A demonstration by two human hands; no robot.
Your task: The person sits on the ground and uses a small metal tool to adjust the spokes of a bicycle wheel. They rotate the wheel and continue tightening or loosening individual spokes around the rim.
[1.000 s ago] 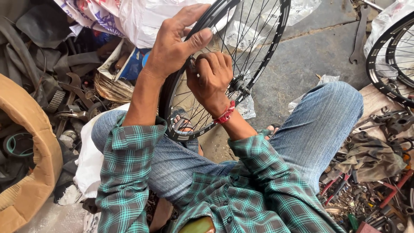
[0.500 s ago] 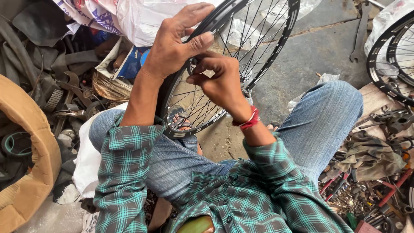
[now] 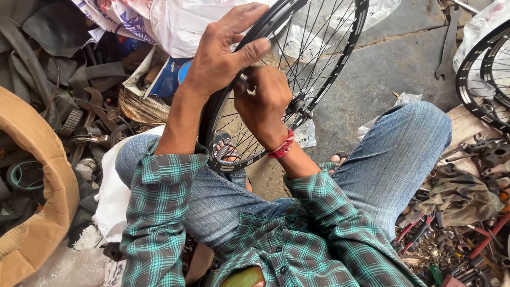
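Observation:
A black bicycle wheel rim (image 3: 340, 69) with thin steel spokes stands upright between my knees, its hub (image 3: 298, 108) near the middle. My left hand (image 3: 226, 50) grips the rim's near edge, thumb pressed over it. My right hand (image 3: 263, 103), with a red thread band at the wrist, is closed on a small metal tool or spoke end right under the left thumb; the item itself is mostly hidden by the fingers.
White plastic bags (image 3: 180, 21) lie behind the wheel. Old tyres, tubes and scrap metal (image 3: 69, 122) pile up at left beside a tan tyre (image 3: 37, 175). More black rims (image 3: 486, 79) stand at right, above a clutter of tools and rags (image 3: 457, 212). A spanner (image 3: 446, 45) lies on the concrete.
My right hand has turned and shifted slightly along the rim under the left thumb. The left hand has kept its grip on the rim.

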